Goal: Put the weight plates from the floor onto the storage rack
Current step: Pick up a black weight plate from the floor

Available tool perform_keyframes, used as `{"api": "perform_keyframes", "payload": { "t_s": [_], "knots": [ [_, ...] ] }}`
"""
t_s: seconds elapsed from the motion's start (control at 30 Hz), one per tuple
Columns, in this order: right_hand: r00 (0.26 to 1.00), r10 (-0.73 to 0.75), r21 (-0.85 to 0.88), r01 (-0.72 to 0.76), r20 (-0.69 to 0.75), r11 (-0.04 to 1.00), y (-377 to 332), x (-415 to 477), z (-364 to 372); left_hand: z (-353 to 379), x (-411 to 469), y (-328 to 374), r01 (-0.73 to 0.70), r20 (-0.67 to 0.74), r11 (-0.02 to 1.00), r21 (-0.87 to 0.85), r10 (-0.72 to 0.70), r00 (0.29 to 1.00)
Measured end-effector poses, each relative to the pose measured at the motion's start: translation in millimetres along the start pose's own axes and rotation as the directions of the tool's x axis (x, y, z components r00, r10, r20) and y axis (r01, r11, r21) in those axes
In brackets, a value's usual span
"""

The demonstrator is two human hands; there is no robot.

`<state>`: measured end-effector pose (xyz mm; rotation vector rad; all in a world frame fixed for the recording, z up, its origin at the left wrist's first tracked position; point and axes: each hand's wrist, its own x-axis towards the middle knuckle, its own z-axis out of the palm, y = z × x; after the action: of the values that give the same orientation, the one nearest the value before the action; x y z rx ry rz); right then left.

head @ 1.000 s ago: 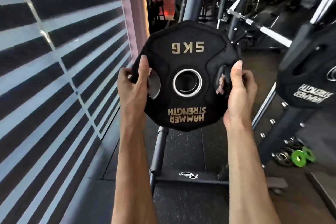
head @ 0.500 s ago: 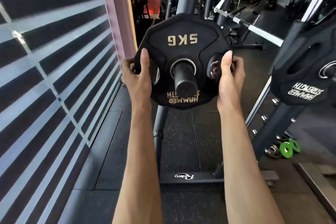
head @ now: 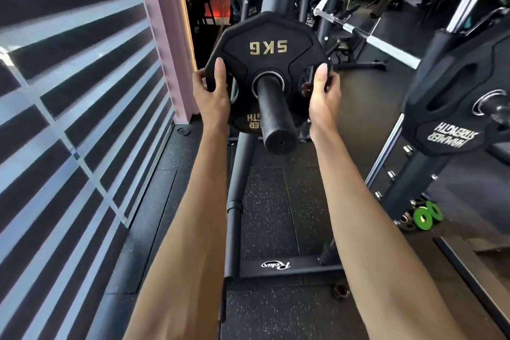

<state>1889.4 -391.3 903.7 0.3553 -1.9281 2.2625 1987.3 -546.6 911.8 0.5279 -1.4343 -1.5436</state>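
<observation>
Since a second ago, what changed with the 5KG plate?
The 5KG plate went from being held free to threaded onto the storage peg, then slid further along it. The left hand and right hand still grip its sides. The larger plate on the right stayed put.

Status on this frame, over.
Both gripping: left hand, right hand on plate sides. Plate threaded onto rack peg, peg end poking out front. Nothing seen in the way.

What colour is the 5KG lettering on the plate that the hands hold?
Gold lettering on a black plate, seen upside down in the head view.
</observation>
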Motion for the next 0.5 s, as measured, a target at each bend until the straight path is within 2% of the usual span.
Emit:
{"api": "perform_keyframes", "payload": {
  "t_s": [0.13, 0.2, 0.33, 0.43, 0.5],
  "knots": [
    [0.999, 0.038, 0.040, -0.039, 0.037, 0.998, -4, -7, -5, 5, -19, 2, 0.087, -0.040, 0.996, -0.009, -0.087, 0.995],
    [0.995, 0.084, 0.015, -0.085, 0.057, 0.996, 3, -15, -10, 11, -34, -5, 0.164, -0.095, 0.984, -0.066, -0.170, 0.981],
    [0.970, 0.232, -0.068, -0.228, 0.070, 0.971, 39, -44, -37, 21, -69, -48, 0.412, -0.150, 0.894, -0.175, -0.438, 0.887],
    [0.924, 0.378, -0.172, -0.364, 0.054, 0.915, 68, -74, -75, 32, -109, -87, 0.537, -0.016, 0.843, -0.036, -0.538, 0.843],
    [0.887, 0.462, -0.251, -0.442, 0.020, 0.861, 93, -95, -109, 44, -144, -116, 0.603, 0.104, 0.787, 0.134, -0.616, 0.781]
  ]
}}
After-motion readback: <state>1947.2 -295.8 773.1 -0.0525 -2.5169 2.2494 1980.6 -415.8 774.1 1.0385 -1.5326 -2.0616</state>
